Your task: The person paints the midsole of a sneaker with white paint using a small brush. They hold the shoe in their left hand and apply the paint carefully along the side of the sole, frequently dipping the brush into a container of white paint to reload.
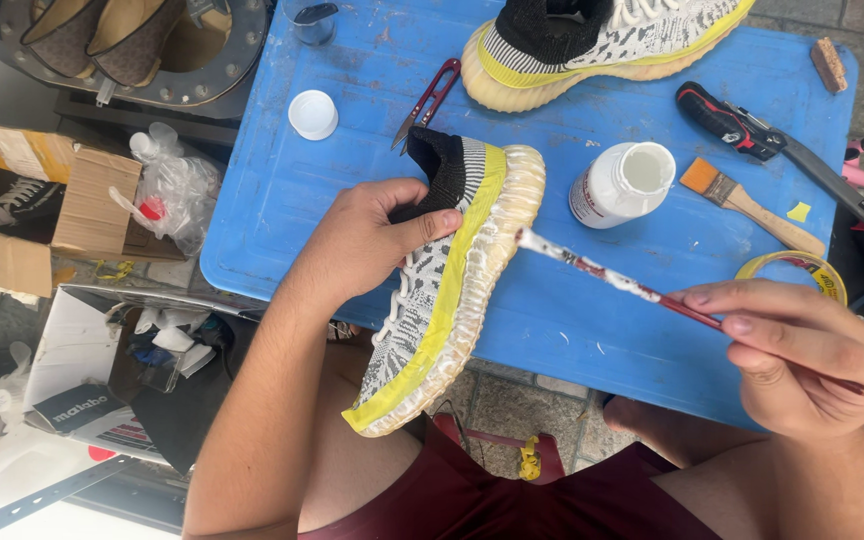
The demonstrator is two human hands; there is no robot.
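My left hand (367, 240) has its grip clenched around one knit sneaker (447, 290), thumb across the black-and-white upper, fingers hidden behind it. I hold it on its side over the near edge of the blue surface (572, 320), heel toward the middle of that surface and toe hanging off above my lap. A strip of yellow masking tape (452, 290) runs along the upper just above the ribbed cream sole (497, 250), which faces my right.

My right hand (802, 355) is clenched on one thin red-handled paintbrush (652, 293), pinched between thumb and fingers. Its white-coated tip lies just beside the sole near the heel; I cannot tell whether it touches.

A second sneaker (592, 40) of the same pattern, also taped in yellow, sits at the far edge of the surface, so two shoes in all. Between the two stands one open white bottle (620, 183), and one white cap (313, 114) lies well apart to the left. One pair of red thread snips (427, 103) lies just beside the held shoe's heel. To the right are one flat wooden brush with orange bristles (747, 205), one black-and-red utility knife (777, 150) and one roll of yellow tape (802, 272) near my right hand.
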